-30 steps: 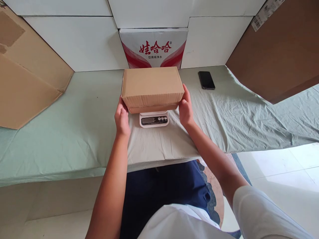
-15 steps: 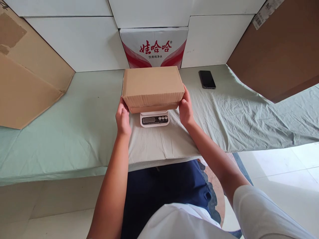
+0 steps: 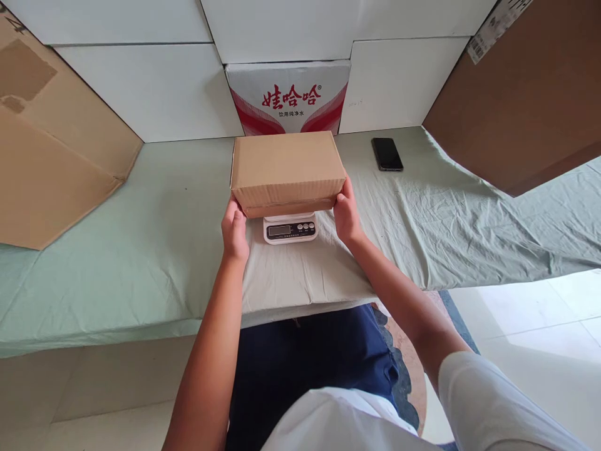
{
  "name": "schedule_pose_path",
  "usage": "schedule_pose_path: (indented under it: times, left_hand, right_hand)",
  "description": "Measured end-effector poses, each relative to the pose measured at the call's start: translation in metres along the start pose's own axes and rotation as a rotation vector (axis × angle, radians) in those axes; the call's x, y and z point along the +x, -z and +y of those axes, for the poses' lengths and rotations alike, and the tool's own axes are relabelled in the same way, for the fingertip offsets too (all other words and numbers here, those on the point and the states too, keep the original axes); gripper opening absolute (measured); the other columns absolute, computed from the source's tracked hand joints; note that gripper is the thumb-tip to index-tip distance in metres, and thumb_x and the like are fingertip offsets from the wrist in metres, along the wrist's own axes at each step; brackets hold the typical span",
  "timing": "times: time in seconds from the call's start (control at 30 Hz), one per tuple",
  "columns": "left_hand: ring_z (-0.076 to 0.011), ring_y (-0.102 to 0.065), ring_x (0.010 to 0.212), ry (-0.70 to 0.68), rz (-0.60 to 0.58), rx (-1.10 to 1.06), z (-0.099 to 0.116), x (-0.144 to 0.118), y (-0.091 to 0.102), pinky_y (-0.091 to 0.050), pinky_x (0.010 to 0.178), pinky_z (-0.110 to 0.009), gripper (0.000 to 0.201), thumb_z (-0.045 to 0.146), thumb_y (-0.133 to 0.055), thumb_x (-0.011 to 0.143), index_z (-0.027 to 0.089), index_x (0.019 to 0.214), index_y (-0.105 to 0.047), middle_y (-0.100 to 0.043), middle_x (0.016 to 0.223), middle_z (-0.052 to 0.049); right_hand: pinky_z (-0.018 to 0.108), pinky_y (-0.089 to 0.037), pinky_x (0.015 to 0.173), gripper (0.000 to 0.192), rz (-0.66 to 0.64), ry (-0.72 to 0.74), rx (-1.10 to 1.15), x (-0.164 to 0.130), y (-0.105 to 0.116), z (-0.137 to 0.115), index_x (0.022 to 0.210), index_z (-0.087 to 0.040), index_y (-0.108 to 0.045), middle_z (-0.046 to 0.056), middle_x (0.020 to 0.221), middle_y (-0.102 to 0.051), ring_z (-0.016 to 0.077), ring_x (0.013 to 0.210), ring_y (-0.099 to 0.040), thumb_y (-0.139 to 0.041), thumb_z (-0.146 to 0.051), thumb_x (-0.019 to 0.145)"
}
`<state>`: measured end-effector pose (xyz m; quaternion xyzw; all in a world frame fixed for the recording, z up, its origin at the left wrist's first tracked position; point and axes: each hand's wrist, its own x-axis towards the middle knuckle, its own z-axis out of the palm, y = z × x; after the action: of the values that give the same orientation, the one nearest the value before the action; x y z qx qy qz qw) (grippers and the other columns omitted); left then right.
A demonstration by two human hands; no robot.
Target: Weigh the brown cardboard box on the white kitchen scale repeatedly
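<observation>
A closed brown cardboard box (image 3: 288,164) is over a white digital kitchen scale (image 3: 290,230), covering most of it. Only the scale's front panel shows, with a dark display and several round buttons. My left hand (image 3: 235,228) grips the box at its near left corner, thumb in front and fingers partly hidden beneath or behind it. At the near right corner my right hand (image 3: 346,210) holds the box in the same way. Whether the box rests on the scale's plate or sits just above it cannot be made out.
A black phone (image 3: 387,154) lies on the green cloth (image 3: 188,250) to the right. Behind the box stands a white and red carton (image 3: 287,94) against white panels (image 3: 145,91). Large cardboard sheets stand at the left (image 3: 70,156) and right (image 3: 521,106).
The whole view has shifted slightly downward in the picture. Both hands sit a little lower against the box's sides, still holding it above the scale's panel.
</observation>
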<state>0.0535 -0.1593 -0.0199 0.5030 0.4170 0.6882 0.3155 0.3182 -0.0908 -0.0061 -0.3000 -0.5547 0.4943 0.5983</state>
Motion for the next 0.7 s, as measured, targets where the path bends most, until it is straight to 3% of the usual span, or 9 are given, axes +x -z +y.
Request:
schedule_pose_path:
  times: [0.23,0.37,0.53,0.7]
  left_hand:
    - [-0.0385,-0.053,0.165,-0.015,-0.009,0.057,0.001,0.0,-0.003,-0.044,0.136,-0.048,0.088,0.09,-0.061,0.094,0.027,0.155,-0.07,-0.068,0.163,-0.015]
    - [-0.0384,-0.058,0.161,-0.043,0.007,0.008,0.007,0.012,-0.007,-0.049,0.133,-0.049,0.083,0.09,-0.062,0.094,0.027,0.147,-0.073,-0.072,0.156,-0.016]
    - [-0.0381,-0.061,0.157,-0.033,-0.028,-0.039,0.0,0.062,-0.003,-0.048,0.134,-0.052,0.078,0.092,-0.069,0.088,0.028,0.132,-0.077,-0.075,0.15,-0.016]
    - [-0.0385,-0.054,0.164,0.038,0.027,-0.043,-0.046,0.125,-0.005,-0.043,0.137,-0.053,0.09,0.102,-0.071,0.076,0.026,0.124,-0.075,-0.071,0.153,-0.018]
  right_hand:
    - [0.058,-0.023,0.152,0.09,0.007,-0.005,0.003,-0.008,-0.009,-0.007,0.162,-0.042,-0.052,-0.005,0.183,-0.049,0.0354,0.179,-0.031,-0.068,-0.079,0.082]
    - [0.059,-0.023,0.152,0.089,-0.021,0.051,0.006,0.002,-0.011,-0.014,0.163,-0.044,-0.05,-0.008,0.186,-0.044,0.035,0.18,-0.029,-0.068,-0.08,0.083]
    - [0.057,-0.018,0.154,0.094,-0.055,0.123,-0.022,0.055,-0.013,-0.01,0.165,-0.044,-0.046,-0.009,0.188,-0.038,0.0327,0.182,-0.024,-0.066,-0.085,0.083]
    - [0.056,-0.016,0.154,0.111,0.003,0.158,-0.018,0.112,-0.023,0.018,0.167,-0.043,-0.046,-0.009,0.188,-0.04,0.0323,0.183,-0.02,-0.062,-0.097,0.072]
